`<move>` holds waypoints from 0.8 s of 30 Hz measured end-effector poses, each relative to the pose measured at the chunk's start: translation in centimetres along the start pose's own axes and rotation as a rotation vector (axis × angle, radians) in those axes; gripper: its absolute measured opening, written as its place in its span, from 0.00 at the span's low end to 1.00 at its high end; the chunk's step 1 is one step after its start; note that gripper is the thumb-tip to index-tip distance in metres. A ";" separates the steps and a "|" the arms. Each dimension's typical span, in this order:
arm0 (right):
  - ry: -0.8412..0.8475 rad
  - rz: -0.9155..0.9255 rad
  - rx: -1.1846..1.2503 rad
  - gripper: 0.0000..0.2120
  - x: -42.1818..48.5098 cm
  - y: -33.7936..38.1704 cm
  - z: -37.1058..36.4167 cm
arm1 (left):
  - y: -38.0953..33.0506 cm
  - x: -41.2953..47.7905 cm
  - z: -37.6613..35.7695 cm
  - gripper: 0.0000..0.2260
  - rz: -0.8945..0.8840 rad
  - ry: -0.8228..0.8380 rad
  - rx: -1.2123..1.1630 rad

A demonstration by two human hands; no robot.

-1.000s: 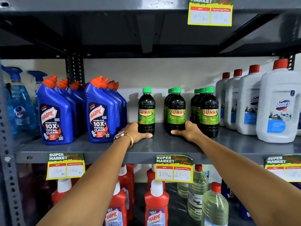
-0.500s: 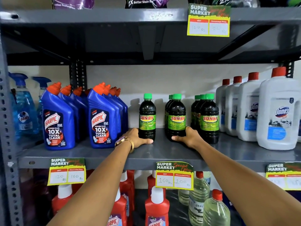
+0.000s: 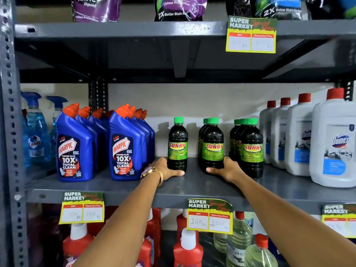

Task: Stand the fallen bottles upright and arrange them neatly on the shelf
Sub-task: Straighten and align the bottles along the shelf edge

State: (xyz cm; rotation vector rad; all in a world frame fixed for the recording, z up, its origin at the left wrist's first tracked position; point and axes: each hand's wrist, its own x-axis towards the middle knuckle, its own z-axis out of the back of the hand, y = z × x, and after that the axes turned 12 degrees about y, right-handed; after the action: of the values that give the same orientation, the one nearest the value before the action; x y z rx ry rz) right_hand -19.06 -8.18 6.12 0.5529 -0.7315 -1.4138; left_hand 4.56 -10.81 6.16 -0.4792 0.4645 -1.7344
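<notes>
Dark Sunny bottles with green caps stand upright on the grey middle shelf (image 3: 192, 187). A single bottle (image 3: 177, 145) stands on the left, a short row (image 3: 212, 145) in the middle and another row (image 3: 252, 149) on the right. My left hand (image 3: 163, 169), with a gold watch at the wrist, wraps the base of the single bottle. My right hand (image 3: 224, 168) grips the base of the front bottle of the middle row. No bottle in view lies on its side.
Blue Harpic bottles (image 3: 123, 147) stand in two rows to the left, with Colin spray bottles (image 3: 35, 135) beyond them. White Domex jugs (image 3: 333, 143) fill the right. Price tags (image 3: 210, 216) hang on the shelf edge. Red and clear bottles stand on the shelf below.
The view has tilted upward, so the shelf sits lower in the frame. Both hands stay at the bottle bases; the left bottle and the middle front bottle keep their places.
</notes>
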 end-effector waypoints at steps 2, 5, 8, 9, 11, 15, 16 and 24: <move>0.025 0.008 0.027 0.34 -0.6 0.2 0.3 | -0.3 -0.2 0.0 0.33 0.013 0.003 0.023; 0.047 0.049 0.114 0.20 -1.4 -0.1 1.0 | -0.9 -0.9 -0.6 0.40 0.046 -0.055 0.067; -0.108 0.106 0.201 0.14 -3.3 -1.3 2.9 | -1.7 -3.4 -1.7 0.33 0.028 -0.241 0.260; -0.250 0.113 0.154 0.14 -3.8 -1.9 3.9 | -2.1 -4.2 -2.1 0.27 -0.050 -0.288 0.352; -0.457 0.081 0.012 0.24 -4.5 -2.9 5.8 | -3.2 -4.9 -2.7 0.14 -0.299 -0.240 0.362; -0.177 -0.152 0.098 0.58 -3.5 -4.5 8.2 | -6.5 -4.4 -4.1 0.12 -0.530 0.096 0.215; -0.096 -0.146 0.184 0.58 -3.0 -4.8 8.4 | -7.0 -4.2 -4.3 0.14 -0.534 0.149 0.223; -0.136 -0.051 0.182 0.48 -0.8 -6.3 7.4 | -6.8 -3.2 -4.7 0.18 -0.486 0.318 0.247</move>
State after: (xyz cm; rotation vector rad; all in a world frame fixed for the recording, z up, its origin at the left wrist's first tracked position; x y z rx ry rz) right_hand -28.72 -7.39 6.38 0.6243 -0.9672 -1.4513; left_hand -2.92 -6.06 5.70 -0.1393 0.3660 -2.3200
